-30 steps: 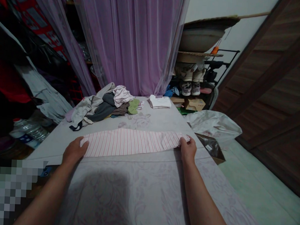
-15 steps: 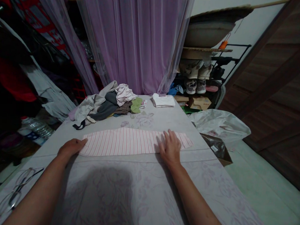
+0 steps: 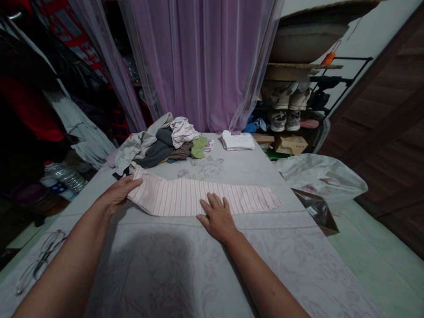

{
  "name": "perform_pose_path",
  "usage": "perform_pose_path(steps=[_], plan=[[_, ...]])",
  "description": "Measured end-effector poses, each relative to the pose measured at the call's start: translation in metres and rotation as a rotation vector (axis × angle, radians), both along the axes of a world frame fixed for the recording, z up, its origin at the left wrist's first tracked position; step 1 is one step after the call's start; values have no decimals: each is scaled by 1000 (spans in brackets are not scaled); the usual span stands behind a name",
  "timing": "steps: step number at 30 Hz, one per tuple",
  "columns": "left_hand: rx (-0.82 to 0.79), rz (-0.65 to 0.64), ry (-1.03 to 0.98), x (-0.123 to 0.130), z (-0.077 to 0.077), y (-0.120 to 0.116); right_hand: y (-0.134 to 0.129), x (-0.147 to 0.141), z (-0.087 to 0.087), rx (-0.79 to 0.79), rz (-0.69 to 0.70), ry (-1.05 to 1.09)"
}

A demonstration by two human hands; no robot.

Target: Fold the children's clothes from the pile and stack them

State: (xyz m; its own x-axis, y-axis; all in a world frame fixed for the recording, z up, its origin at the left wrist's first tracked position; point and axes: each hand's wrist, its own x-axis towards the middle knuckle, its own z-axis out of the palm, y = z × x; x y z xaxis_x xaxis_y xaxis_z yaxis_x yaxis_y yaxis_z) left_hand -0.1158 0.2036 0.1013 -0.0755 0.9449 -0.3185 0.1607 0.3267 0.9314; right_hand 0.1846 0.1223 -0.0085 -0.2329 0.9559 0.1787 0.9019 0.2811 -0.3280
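Folded lengthwise, a pair of pink-and-white striped pants (image 3: 182,197) lies across the floral cloth. The wide end is at the left and the narrow end at the right. My left hand (image 3: 121,192) is closed on the wide end's edge, which is raised a little off the surface. Near the middle of the pants, my right hand (image 3: 217,218) rests palm down with its fingers spread. Behind them sit a crumpled heap of clothes (image 3: 156,145) at the left and a folded white garment (image 3: 238,141) at the right.
A pair of glasses (image 3: 40,264) lies by my left forearm. Plastic bottles (image 3: 65,176) stand past the table's left edge. On the right are a shoe rack (image 3: 294,111), a clear plastic bag (image 3: 323,175) and an open box (image 3: 317,213). A purple curtain (image 3: 202,60) hangs behind.
My left hand has lifted the wide end of the pants and moved it slightly right and away from me. My right hand has slid left along the pants toward the middle.
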Motion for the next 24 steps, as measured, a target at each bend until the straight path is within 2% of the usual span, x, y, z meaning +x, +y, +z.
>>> perform_pose_path(steps=[3, 5, 8, 12, 15, 18, 21, 24], plan=[[68, -65, -21, 38, 8, 1, 2, 2, -4, 82, -46, 161], [77, -104, -29, 67, 5, 2, 6, 5, -9, 149, -80, 324], [106, -136, -66, 108, -11, 5, 14, 12, -14, 204, -127, 560], [143, -207, -50, 151, -43, 11, 20, 22, -13, 187, -207, 733], [189, -236, 79, 170, -65, 15, 20, 26, -10, 182, -246, 746], [190, -280, 215, 180, -82, 19, 18, 28, -6, 154, -259, 715], [158, -324, 301, 185, -90, 18, 16, 27, -4, 92, -279, 710], [124, -380, 324, 187, -87, 12, 15, 25, -2, 15, -301, 724]])
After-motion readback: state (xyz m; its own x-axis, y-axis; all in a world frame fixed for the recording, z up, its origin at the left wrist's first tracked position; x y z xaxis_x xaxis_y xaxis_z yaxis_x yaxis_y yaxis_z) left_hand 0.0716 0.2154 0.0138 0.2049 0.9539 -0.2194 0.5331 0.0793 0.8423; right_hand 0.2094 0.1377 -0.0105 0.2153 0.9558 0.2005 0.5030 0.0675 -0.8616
